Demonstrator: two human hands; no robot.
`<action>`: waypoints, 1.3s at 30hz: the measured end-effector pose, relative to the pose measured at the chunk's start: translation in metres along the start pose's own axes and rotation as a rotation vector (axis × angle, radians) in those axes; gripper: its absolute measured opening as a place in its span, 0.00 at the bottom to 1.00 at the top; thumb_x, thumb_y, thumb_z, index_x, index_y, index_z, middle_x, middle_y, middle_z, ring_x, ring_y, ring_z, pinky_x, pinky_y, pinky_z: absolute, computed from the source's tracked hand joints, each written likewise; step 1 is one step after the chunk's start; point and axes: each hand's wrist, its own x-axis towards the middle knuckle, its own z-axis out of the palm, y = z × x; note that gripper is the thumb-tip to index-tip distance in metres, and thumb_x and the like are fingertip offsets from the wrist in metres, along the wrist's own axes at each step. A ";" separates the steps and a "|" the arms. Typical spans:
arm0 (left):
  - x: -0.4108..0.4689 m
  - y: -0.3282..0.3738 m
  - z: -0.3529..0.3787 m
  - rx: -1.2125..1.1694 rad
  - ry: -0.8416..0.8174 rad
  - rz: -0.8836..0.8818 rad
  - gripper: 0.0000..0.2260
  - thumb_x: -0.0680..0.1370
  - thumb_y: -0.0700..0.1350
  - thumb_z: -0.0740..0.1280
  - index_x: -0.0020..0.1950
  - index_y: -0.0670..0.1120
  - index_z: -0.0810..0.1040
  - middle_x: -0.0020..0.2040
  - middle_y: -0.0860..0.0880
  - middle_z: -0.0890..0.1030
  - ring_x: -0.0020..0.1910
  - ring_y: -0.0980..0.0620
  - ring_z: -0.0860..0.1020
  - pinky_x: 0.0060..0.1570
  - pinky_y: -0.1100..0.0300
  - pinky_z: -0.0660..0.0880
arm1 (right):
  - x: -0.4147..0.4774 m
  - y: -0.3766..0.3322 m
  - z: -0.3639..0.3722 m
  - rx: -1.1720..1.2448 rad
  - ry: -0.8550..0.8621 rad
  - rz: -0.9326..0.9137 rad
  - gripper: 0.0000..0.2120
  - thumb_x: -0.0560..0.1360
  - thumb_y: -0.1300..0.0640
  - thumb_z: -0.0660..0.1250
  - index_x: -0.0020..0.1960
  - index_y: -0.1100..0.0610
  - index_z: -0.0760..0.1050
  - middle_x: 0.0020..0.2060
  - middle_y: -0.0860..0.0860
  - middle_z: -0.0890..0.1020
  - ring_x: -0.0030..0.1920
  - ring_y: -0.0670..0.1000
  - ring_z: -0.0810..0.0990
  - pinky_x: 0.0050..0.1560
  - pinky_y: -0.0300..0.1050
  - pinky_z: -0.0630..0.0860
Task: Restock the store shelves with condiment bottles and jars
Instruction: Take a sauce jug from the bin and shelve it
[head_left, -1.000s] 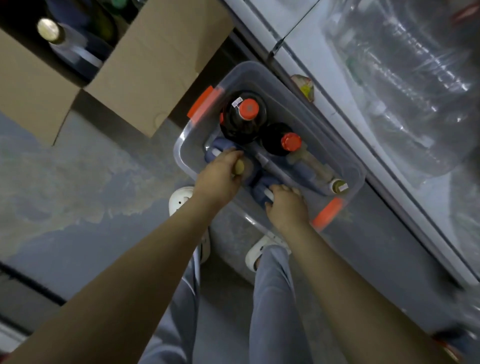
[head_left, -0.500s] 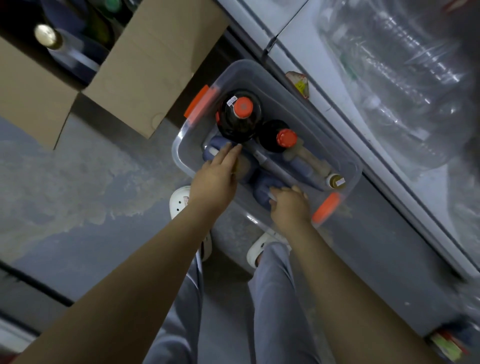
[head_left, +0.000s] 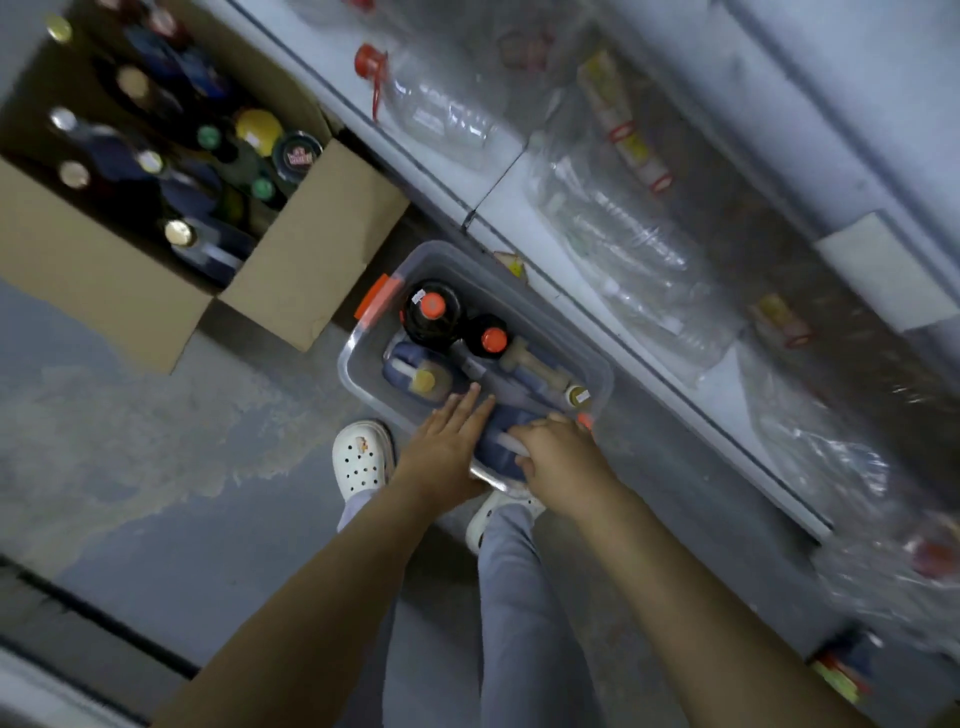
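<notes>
Grey concrete floor (head_left: 156, 467) below white store shelves (head_left: 519, 228), centre frame.
The right hand (head_left: 558, 457) curls round a lying blue-labelled bottle (head_left: 498, 441) at the near end of a clear plastic bin (head_left: 347, 366). The left hand (head_left: 447, 447), fingers straight, reaches in beside it. Two dark orange-capped bottles (head_left: 434, 307) stand behind; an open cardboard box (head_left: 311, 260) sits upper left.

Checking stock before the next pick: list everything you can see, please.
bin: one, clear with orange latches, on the floor by the shelf
upright bottles: two, dark, orange caps, bin's far end
lying bottles: several, blue labels, in the bin
cardboard box: one, brown, open, left of bin, holds bottles and jars
wrapped bottles: many, clear, on the shelf
shoes: two, white, on the floor
left hand: fingers straight, over the bin
right hand: grips a lying bottle, bin's near end
</notes>
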 end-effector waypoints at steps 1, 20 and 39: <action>-0.007 0.006 -0.011 -0.042 0.019 0.026 0.47 0.71 0.54 0.73 0.79 0.48 0.45 0.80 0.47 0.44 0.78 0.47 0.47 0.75 0.53 0.46 | -0.015 -0.005 -0.019 0.019 -0.014 -0.010 0.19 0.79 0.56 0.61 0.69 0.54 0.71 0.63 0.55 0.75 0.65 0.57 0.70 0.64 0.46 0.66; -0.301 0.200 -0.353 -0.258 0.581 0.450 0.39 0.60 0.61 0.79 0.63 0.70 0.59 0.62 0.61 0.74 0.59 0.61 0.75 0.54 0.53 0.76 | -0.378 -0.212 -0.418 -0.399 0.321 -0.338 0.08 0.75 0.53 0.65 0.48 0.54 0.81 0.36 0.51 0.79 0.36 0.53 0.74 0.36 0.45 0.70; -0.380 0.318 -0.478 -0.981 0.645 0.709 0.29 0.52 0.56 0.78 0.51 0.52 0.79 0.48 0.52 0.85 0.48 0.52 0.83 0.45 0.55 0.78 | -0.491 -0.173 -0.454 0.768 1.101 -0.376 0.41 0.68 0.44 0.74 0.74 0.38 0.55 0.72 0.45 0.65 0.69 0.44 0.67 0.64 0.41 0.67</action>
